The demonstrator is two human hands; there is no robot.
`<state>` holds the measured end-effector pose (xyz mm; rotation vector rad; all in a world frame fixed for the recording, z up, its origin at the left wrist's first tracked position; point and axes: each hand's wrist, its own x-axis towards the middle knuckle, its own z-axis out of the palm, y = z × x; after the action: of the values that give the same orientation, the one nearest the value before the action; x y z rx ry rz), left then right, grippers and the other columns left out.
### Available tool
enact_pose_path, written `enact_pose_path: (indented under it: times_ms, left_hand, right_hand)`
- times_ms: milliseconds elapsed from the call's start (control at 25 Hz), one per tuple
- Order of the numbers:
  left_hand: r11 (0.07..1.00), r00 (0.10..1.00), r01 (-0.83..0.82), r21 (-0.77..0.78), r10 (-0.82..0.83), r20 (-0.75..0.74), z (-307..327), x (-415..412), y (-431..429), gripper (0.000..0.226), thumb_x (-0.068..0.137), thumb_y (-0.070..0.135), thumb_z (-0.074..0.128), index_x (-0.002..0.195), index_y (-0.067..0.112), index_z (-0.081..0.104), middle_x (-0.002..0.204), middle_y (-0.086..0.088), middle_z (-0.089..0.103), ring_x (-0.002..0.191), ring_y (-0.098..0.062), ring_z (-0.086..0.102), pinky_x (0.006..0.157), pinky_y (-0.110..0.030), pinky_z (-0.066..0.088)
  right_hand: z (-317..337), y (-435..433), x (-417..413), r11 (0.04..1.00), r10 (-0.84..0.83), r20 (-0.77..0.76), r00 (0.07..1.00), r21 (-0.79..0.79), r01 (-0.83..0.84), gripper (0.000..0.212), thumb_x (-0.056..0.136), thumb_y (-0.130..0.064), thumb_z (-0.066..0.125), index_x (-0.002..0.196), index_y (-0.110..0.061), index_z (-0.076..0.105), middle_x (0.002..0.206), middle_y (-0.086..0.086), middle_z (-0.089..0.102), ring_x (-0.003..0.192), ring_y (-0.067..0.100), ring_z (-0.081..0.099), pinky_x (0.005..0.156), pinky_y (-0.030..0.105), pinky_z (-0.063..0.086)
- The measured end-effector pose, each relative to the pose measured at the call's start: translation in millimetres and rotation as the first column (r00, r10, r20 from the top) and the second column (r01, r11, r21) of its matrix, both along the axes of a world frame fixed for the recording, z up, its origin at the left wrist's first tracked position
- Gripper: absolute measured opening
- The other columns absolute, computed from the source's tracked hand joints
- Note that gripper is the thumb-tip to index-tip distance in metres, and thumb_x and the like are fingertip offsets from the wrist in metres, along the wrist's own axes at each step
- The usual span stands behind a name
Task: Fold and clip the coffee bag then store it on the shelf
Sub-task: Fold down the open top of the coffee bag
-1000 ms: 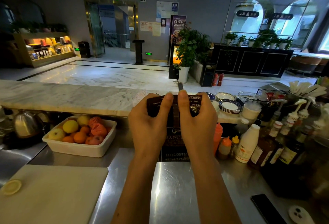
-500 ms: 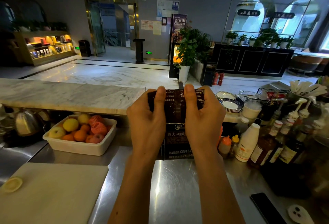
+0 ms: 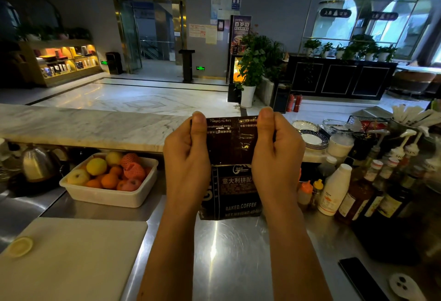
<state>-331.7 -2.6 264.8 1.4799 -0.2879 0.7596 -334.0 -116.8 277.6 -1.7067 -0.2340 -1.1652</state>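
Left hand (image 3: 188,157) and right hand (image 3: 274,155) pinch the coffee bag (image 3: 232,171) flap; between them, unclamped, it may spring open.

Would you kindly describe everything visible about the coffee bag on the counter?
The coffee bag is dark, glossy, foil-like, printed with pale text including "BAKED.COFFEE". It stands upright on the steel counter, its base resting there. Its top section is folded over toward the camera, so the print on that flap reads upside down. The left hand and right hand pinch the flap's two sides, thumbs on top. No clip shows on it.
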Motion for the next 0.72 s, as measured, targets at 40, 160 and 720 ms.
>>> enact_pose_path:
  times_ms: [40, 160, 720]
  left_hand:
    - [1.000, 1.000, 0.022, -0.010, -0.022, 0.005, 0.8, 0.3, 0.0, 0.047, 0.106, 0.032, 0.042, 0.071, 0.008, 0.061, 0.066, -0.006, 0.067, 0.059, -0.004, 0.062, 0.054, -0.016, 0.048]
    - [0.983, 0.983, 0.182, 0.020, -0.182, 0.001, 1.2, -0.4, 3.6, 0.028, 0.099, 0.031, 0.052, 0.078, 0.024, 0.070, 0.071, 0.009, 0.075, 0.067, -0.003, 0.072, 0.058, -0.014, 0.053]
    - [0.960, 0.959, 0.281, 0.003, -0.281, 0.026, -13.8, 12.1, 25.3, 0.015, 0.093, 0.017, 0.065, 0.101, 0.023, 0.076, 0.093, 0.003, 0.080, 0.086, -0.019, 0.077, 0.071, -0.033, 0.061]
  right_hand:
    - [-0.1, -0.4, 0.3, 1.000, -0.005, 0.000, 1.000, 0.008, 0.005, 0.039, 0.100, -0.032, 0.040, 0.061, -0.030, 0.035, 0.053, -0.012, 0.036, 0.051, 0.002, 0.041, 0.049, 0.012, 0.034]
    - [-4.8, -5.6, 2.1, 0.999, -0.012, -0.014, 1.000, 0.046, 0.013, 0.041, 0.103, -0.026, 0.042, 0.062, -0.027, 0.038, 0.054, -0.011, 0.040, 0.052, 0.002, 0.044, 0.049, 0.010, 0.035]
    - [-15.0, -28.7, 4.3, 0.924, 0.372, -0.298, 0.879, 0.029, -0.382, 0.017, 0.093, -0.025, 0.064, 0.107, -0.017, 0.068, 0.090, -0.004, 0.078, 0.083, 0.007, 0.074, 0.069, 0.026, 0.060]
